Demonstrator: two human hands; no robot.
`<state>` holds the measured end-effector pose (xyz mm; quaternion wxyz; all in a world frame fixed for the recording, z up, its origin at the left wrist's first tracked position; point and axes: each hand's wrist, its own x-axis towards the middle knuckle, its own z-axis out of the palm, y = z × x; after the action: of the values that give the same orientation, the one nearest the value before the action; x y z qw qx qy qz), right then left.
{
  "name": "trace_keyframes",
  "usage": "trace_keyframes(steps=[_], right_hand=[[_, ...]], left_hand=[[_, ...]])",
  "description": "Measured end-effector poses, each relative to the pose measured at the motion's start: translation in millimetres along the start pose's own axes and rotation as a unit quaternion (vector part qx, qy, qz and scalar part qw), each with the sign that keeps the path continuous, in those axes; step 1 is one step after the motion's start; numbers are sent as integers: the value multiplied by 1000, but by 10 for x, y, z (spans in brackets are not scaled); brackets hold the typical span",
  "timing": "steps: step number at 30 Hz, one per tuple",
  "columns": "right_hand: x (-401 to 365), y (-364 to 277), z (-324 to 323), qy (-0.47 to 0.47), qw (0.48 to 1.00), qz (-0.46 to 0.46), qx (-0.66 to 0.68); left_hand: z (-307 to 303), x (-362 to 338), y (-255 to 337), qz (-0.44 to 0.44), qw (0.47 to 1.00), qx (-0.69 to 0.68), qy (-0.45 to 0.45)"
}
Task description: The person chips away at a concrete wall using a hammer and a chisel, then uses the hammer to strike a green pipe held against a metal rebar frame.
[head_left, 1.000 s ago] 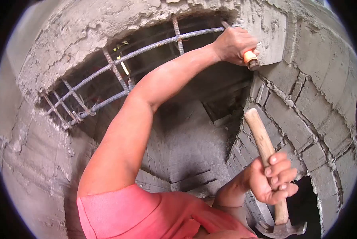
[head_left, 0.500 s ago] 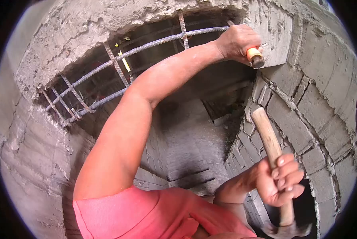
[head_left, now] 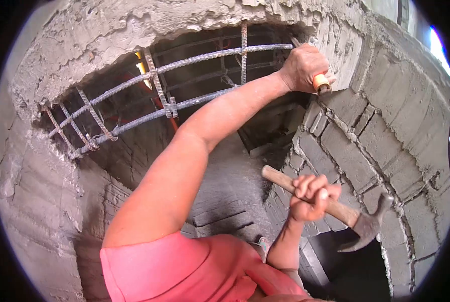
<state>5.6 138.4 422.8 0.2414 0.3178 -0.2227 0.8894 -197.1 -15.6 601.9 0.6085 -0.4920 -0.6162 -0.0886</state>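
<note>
At the upper right, my left hand (head_left: 305, 66) is wrapped round a chisel-like tool (head_left: 321, 81) with an orange and yellow grip; its butt points down towards the lower right, and its thin shaft reaches up to the concrete edge (head_left: 335, 55). Lower down, my right hand (head_left: 313, 197) grips the wooden handle of a claw hammer (head_left: 368, 226), whose metal head lies to the lower right, apart from the chisel. Bare rebar (head_left: 200, 58) crosses the opening left of my left hand.
A yellow object (head_left: 142, 68) hangs behind the rebar. Rough concrete (head_left: 99, 40) borders the opening above. To the right stands a block wall (head_left: 386, 146) with mortar joints; a dark gap (head_left: 353, 272) lies below the hammer.
My right hand has moved up and left, and the hammer has swung so that its head is higher and farther right. My left hand still holds the chisel; the view has shifted slightly.
</note>
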Motion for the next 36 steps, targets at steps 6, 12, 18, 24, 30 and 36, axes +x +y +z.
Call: trace_keyframes(steps=[6, 12, 18, 24, 30, 36], right_hand=[[366, -686, 178, -73, 987, -49, -137], [594, -727, 429, -198, 941, -266, -67], [179, 110, -74, -78, 983, 20, -165], [55, 129, -248, -35, 981, 122, -149], [581, 93, -82, -191, 957, -40, -215], [1025, 515, -73, -139, 877, 136, -439]], left_hand=[[37, -42, -12, -2, 999, 4, 50], [-20, -28, 0, -19, 995, 4, 99], [-37, 2, -144, -58, 988, 35, 140], [56, -73, -169, -64, 978, 52, 191], [116, -107, -208, -32, 969, 80, 232], [178, -123, -242, -99, 949, 103, 282]])
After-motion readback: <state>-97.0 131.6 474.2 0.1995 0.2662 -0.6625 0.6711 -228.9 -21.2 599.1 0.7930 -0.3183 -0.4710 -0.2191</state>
